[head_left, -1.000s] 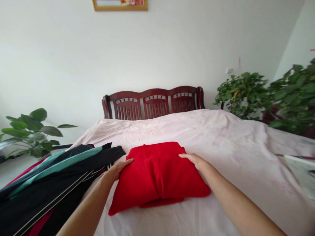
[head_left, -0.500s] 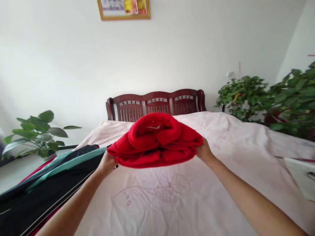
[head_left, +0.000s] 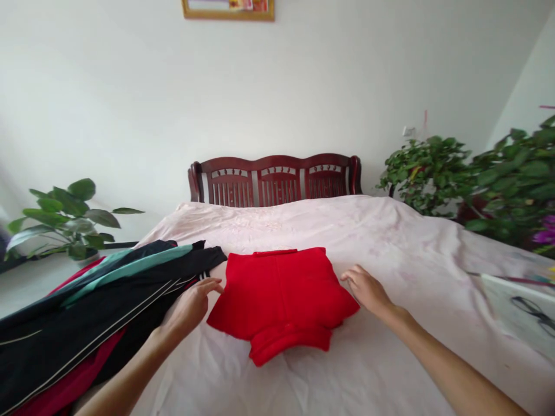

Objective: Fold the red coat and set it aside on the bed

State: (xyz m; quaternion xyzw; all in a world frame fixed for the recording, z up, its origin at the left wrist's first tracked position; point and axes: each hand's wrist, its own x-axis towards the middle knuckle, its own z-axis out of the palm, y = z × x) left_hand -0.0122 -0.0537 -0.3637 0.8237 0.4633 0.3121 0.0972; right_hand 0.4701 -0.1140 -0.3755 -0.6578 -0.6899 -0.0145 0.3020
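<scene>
A folded red garment (head_left: 281,289) lies on the pink-white bedsheet in front of me. Its collar-like band points toward me and a seam runs down its middle. At its left edge is my left hand (head_left: 197,300), open, the fingers stretched toward the cloth and gripping nothing. My right hand (head_left: 366,289) hovers by the right edge, fingers loosely bent and a little apart, with no cloth visible in them. To the left, near my left forearm, dark clothes (head_left: 130,306) with white piping lie in a loose pile.
The bedsheet (head_left: 390,346) spreads around the garment, wrinkled. A dark wooden headboard (head_left: 280,182) stands at the far end. Leafy plants (head_left: 427,170) grow at the right, another plant (head_left: 71,222) at the left. Glasses (head_left: 535,312) rest on a pale flat item at the right edge.
The red garment, held up folded between both hands before, now lies flat on the bed, lower and nearer. Both hands have let go of it and sit beside its edges.
</scene>
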